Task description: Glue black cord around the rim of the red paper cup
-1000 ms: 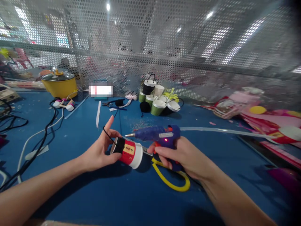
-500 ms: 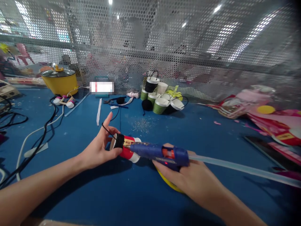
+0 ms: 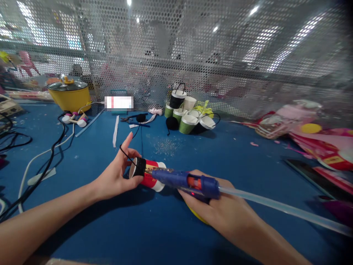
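A red and white paper cup [image 3: 151, 180] lies on its side, with black cord wound round one end. My left hand [image 3: 120, 173] grips that end between thumb and fingers, its index finger raised with a black cord [image 3: 127, 156] looped over it. From the right, my right hand [image 3: 217, 206] is closed round a blue glue gun [image 3: 176, 178], whose tip is at the edge of the black winding. A clear glue stick [image 3: 275, 207] sticks out of the gun's rear. Part of a yellow round object [image 3: 199, 217] shows beneath my right hand.
Small cups wrapped in green or black cord [image 3: 188, 123] stand at the back, beside a black yarn ball [image 3: 172, 123]. A yellow pot [image 3: 70, 96] and cables [image 3: 52, 156] are on the left. Pink and red packages [image 3: 328, 151] and a dark flat device [image 3: 311, 176] lie right.
The glue gun and my right hand have shifted slightly left, and the rear of the glue stick has swung lower. My left hand keeps its hold on the cup.
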`<action>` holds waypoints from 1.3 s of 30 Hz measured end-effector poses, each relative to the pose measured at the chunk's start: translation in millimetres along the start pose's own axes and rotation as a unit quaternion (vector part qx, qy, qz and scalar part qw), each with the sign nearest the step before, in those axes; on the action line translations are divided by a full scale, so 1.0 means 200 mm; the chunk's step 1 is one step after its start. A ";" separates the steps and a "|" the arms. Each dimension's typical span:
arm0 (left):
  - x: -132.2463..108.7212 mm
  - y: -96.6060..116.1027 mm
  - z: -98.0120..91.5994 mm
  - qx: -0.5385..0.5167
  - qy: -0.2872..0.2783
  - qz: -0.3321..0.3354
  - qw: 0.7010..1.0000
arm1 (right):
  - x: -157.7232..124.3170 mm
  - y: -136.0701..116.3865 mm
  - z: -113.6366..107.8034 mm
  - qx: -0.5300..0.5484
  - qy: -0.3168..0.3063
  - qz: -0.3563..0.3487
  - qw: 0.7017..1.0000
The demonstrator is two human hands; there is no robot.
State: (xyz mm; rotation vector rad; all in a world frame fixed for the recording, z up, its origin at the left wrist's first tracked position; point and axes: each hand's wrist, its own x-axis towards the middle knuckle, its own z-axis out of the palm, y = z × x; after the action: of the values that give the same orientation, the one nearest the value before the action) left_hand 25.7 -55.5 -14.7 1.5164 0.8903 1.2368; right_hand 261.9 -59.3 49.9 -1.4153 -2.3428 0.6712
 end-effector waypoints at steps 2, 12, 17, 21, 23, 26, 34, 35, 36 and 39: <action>0.00 0.00 0.00 0.003 0.001 0.000 1.000 | 0.00 0.00 0.00 -0.002 -0.007 -0.010 1.000; 0.00 0.02 0.00 0.017 -0.029 0.031 0.999 | 0.01 -0.02 -0.02 -0.019 0.038 -0.010 0.999; -0.01 0.02 0.00 0.018 -0.040 0.042 0.998 | 0.02 -0.02 -0.04 -0.011 0.025 -0.011 1.000; -0.01 0.02 0.00 0.023 -0.056 0.047 0.997 | 0.04 -0.02 -0.05 -0.007 0.031 -0.031 0.999; -0.01 0.03 0.00 0.032 -0.059 0.050 0.996 | 0.04 -0.02 -0.05 -0.012 0.026 -0.025 0.999; -0.01 0.03 0.00 0.041 -0.061 0.054 0.996 | 0.04 -0.02 -0.05 -0.013 0.021 -0.017 1.000; -0.01 0.01 0.00 0.000 -0.031 0.021 0.999 | 0.00 0.00 -0.02 -0.023 0.014 -0.018 0.999; 0.00 0.00 0.00 -0.004 -0.029 0.018 0.999 | 0.00 0.00 -0.01 -0.018 0.011 -0.018 1.000; 0.00 0.00 0.00 -0.008 -0.027 0.014 0.999 | -0.01 0.00 -0.01 -0.011 0.009 -0.017 1.000; 0.00 -0.01 -0.01 -0.011 -0.022 0.009 1.000 | -0.01 -0.02 0.00 0.004 0.006 -0.016 1.000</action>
State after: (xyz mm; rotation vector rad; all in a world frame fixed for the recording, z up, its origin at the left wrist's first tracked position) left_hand 24.4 -55.5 -15.9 1.5312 0.8349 1.2174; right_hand 260.9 -63.0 52.7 -1.3710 -2.3448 0.6607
